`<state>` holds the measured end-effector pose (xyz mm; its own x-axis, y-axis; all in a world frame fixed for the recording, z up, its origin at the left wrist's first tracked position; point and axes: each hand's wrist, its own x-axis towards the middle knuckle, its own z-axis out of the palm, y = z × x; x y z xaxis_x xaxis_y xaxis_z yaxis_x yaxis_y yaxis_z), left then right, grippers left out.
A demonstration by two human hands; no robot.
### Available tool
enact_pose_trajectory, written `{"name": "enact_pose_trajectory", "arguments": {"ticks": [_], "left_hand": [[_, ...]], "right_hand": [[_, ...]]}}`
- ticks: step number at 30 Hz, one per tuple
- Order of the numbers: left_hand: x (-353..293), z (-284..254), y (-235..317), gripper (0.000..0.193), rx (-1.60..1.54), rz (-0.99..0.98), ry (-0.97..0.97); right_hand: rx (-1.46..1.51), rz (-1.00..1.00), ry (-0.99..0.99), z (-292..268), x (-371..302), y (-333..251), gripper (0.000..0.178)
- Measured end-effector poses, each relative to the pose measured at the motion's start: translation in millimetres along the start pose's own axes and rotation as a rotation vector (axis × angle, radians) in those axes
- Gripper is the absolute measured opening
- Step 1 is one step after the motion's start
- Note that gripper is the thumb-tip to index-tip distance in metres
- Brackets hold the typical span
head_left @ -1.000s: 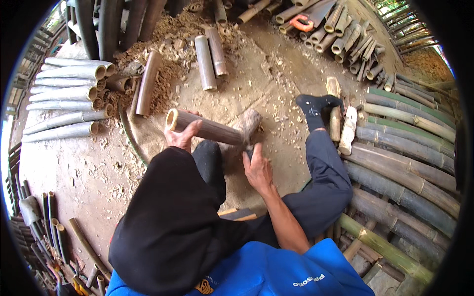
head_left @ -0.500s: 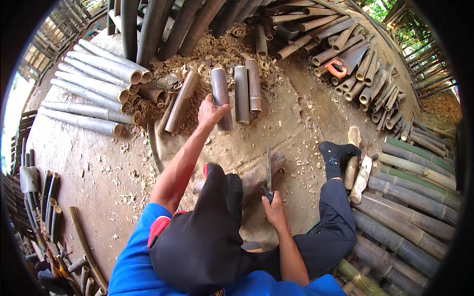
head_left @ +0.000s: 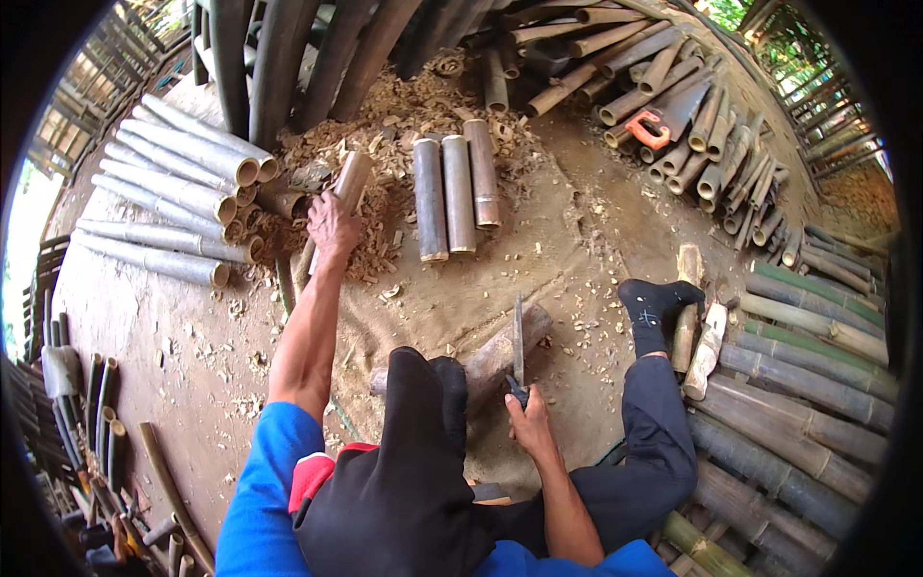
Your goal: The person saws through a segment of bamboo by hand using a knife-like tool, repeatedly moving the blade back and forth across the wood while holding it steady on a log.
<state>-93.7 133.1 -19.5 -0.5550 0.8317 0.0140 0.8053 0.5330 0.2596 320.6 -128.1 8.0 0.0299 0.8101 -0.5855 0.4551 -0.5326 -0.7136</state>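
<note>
My left hand (head_left: 333, 227) is closed around a short brown bamboo section (head_left: 353, 179) at the edge of the wood chips. To its right, a row of short bamboo sections (head_left: 458, 194) lies side by side on the ground cloth. Low in front of me my right hand (head_left: 532, 425) grips the dark handle of a long knife (head_left: 519, 338), its blade pointing away from me. Behind the blade, a thick log (head_left: 492, 354) lies across the ground, partly hidden by my feet.
Long bamboo poles (head_left: 163, 262) are stacked at the left. Wood shavings (head_left: 404, 106) heap up at the back. A saw with an orange handle (head_left: 648, 129) rests on cut bamboo tubes (head_left: 728, 183) at the back right. More poles (head_left: 784, 431) lie at the right.
My left hand has let go of one bamboo section, now beside the others, and moved left to take hold of another. My right hand still holds the knife.
</note>
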Motion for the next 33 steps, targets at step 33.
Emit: {"name": "enact_pose_trajectory", "arguments": {"ticks": [33], "left_hand": [[-215,-4,65,0.06,-1.687,-0.568,-0.267]], "right_hand": [[-0.272,-0.576,0.33,-30,-40,-73,0.031]]}}
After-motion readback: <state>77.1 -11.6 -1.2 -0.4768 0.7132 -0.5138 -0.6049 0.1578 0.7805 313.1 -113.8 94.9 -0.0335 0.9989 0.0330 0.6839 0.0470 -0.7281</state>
